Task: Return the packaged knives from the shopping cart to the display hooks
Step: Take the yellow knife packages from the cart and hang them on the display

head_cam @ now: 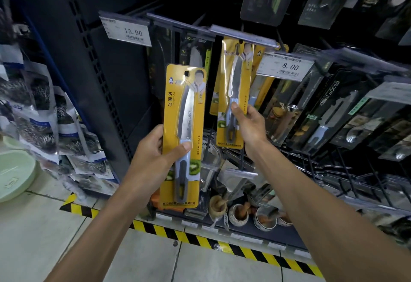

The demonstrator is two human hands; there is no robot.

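Head view: my left hand (153, 155) holds a yellow card blister pack with a steel fruit knife (183, 126) upright in front of the dark shelving. Its grip is clenched round the pack's lower half, with the thumb across the front at the knife's grey handle. My right hand (249, 124), higher and further in, grasps a second, matching yellow knife pack (235, 86) by its lower part. That pack's top sits just under a clear price rail (244, 33), beside the white 8.00 price tag (287, 67). Whether it hangs on a hook I cannot tell. Black boxed knives (333, 104) hang to the right.
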